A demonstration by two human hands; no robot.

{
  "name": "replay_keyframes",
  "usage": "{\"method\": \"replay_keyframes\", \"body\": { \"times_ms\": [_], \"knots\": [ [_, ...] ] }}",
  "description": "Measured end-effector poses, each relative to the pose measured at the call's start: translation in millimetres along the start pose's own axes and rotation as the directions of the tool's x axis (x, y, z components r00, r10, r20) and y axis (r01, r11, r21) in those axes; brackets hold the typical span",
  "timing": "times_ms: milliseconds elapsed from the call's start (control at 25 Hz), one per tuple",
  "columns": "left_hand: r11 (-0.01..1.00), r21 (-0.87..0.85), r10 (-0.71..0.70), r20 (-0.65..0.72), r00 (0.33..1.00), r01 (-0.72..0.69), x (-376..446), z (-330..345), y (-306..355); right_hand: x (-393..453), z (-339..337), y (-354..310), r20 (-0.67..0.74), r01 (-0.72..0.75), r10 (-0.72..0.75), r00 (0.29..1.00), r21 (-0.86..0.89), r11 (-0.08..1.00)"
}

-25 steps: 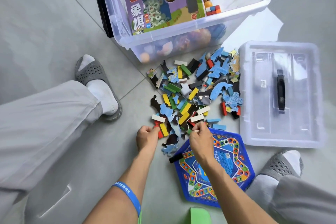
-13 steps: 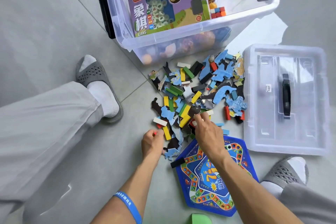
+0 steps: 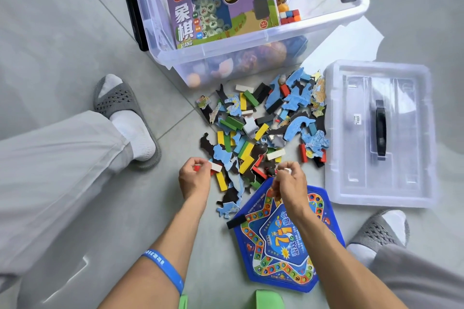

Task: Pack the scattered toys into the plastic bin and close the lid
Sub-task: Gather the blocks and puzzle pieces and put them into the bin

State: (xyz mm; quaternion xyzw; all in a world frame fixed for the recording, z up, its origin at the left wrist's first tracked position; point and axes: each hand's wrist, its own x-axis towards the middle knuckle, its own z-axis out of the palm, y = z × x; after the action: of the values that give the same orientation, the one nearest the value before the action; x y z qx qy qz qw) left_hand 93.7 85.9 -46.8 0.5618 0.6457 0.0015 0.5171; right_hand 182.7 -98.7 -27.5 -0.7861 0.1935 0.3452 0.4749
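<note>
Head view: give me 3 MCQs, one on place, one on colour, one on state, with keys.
1. Where does the bin lid lie?
A. on the bin
B. on the floor, right of the toy pile
C. under the game board

2. What colour is the wristband on the left forearm?
A. blue
B. red
C. yellow

3. What state is the plastic bin in?
A. closed
B. open and empty
C. open, with the chess box inside

Key: 1 B, the lid rests flat beside the pile. 2 A, the band shows blue. 3 C, no lid on top and the purple box lies within.

Single head view, looking steeply down, close over floor (image 3: 75, 20).
</note>
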Motion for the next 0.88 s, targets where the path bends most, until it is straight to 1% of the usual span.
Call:
{"method": "replay_keyframes", "body": {
  "times_ms": [40, 80, 120, 160, 200, 240, 320, 400, 440, 480, 520, 560, 600, 640, 680, 720, 760, 800, 840, 880],
  "knots": [
    [0.951, 0.260, 0.175, -0.004, 0.985, -0.168, -1, 0, 0, -2, 0, 5, -0.005, 0.068, -0.070, 0.998, -0.162, 0.984],
    [0.832, 0.456, 0.323, 0.063, 0.944, -0.315, -3, 0, -1, -3, 1, 8, 0.004, 0.168, -0.179, 0.984, -0.374, 0.912],
    [0.714, 0.566, 0.402, 0.151, 0.903, -0.413, -5, 1, -3, -5, 4, 11, 0.036, 0.262, -0.294, 0.955, -0.566, 0.782],
    [0.630, 0.623, 0.426, 0.221, 0.877, -0.463, -7, 1, -5, -5, 8, 12, 0.088, 0.330, -0.381, 0.920, -0.698, 0.636],
    [0.579, 0.654, 0.430, 0.262, 0.864, -0.486, -9, 1, -7, -5, 12, 11, 0.143, 0.373, -0.429, 0.892, -0.770, 0.518],
    [0.542, 0.676, 0.437, 0.281, 0.855, -0.499, -11, 1, -10, -6, 17, 9, 0.192, 0.400, -0.453, 0.871, -0.813, 0.424],
    [0.503, 0.705, 0.438, 0.291, 0.850, -0.501, -11, -1, -13, -5, 26, 6, 0.275, 0.421, -0.449, 0.850, -0.867, 0.266],
    [0.498, 0.711, 0.449, 0.277, 0.849, -0.496, -8, -2, -13, -2, 33, 5, 0.320, 0.419, -0.411, 0.854, -0.891, 0.177],
    [0.506, 0.703, 0.458, 0.272, 0.847, -0.499, -6, -2, -13, 0, 36, 5, 0.327, 0.419, -0.399, 0.857, -0.893, 0.166],
    [0.533, 0.686, 0.453, 0.263, 0.852, -0.495, -4, -2, -13, 2, 38, 4, 0.324, 0.423, -0.402, 0.857, -0.886, 0.189],
    [0.590, 0.652, 0.430, 0.244, 0.869, -0.476, -3, -3, -13, 5, 39, 4, 0.304, 0.431, -0.416, 0.857, -0.866, 0.255],
    [0.677, 0.591, 0.389, 0.217, 0.895, -0.438, -1, -2, -13, 7, 38, 3, 0.263, 0.433, -0.428, 0.865, -0.821, 0.371],
    [0.792, 0.489, 0.313, 0.190, 0.931, -0.366, 0, -1, -12, 10, 37, 1, 0.202, 0.411, -0.407, 0.891, -0.740, 0.533],
    [0.918, 0.316, 0.189, 0.179, 0.965, -0.239, 1, -1, -9, 12, 33, -2, 0.137, 0.344, -0.331, 0.934, -0.595, 0.726],
    [0.996, 0.075, 0.039, 0.215, 0.976, -0.056, 1, -1, -5, 12, 29, -7, 0.097, 0.223, -0.202, 0.975, -0.364, 0.904],
    [0.976, -0.163, -0.089, 0.308, 0.947, 0.145, -1, -4, 0, 10, 24, -13, 0.124, 0.069, -0.059, 0.991, -0.074, 0.995],
    [0.889, -0.332, -0.160, 0.421, 0.893, 0.315, -5, -8, 6, 4, 18, -20, 0.210, -0.087, 0.046, 0.977, 0.188, 0.978],
    [0.796, -0.425, -0.177, 0.517, 0.838, 0.430, -8, -13, 12, -3, 11, -27, 0.306, -0.210, 0.094, 0.947, 0.372, 0.904],
    [0.720, -0.479, -0.164, 0.585, 0.794, 0.502, -11, -16, 18, -9, 4, -34, 0.385, -0.294, 0.098, 0.918, 0.493, 0.819],
    [0.666, -0.517, -0.138, 0.622, 0.770, 0.537, -15, -19, 24, -13, -1, -41, 0.440, -0.341, 0.071, 0.895, 0.572, 0.746]
  ]
}}
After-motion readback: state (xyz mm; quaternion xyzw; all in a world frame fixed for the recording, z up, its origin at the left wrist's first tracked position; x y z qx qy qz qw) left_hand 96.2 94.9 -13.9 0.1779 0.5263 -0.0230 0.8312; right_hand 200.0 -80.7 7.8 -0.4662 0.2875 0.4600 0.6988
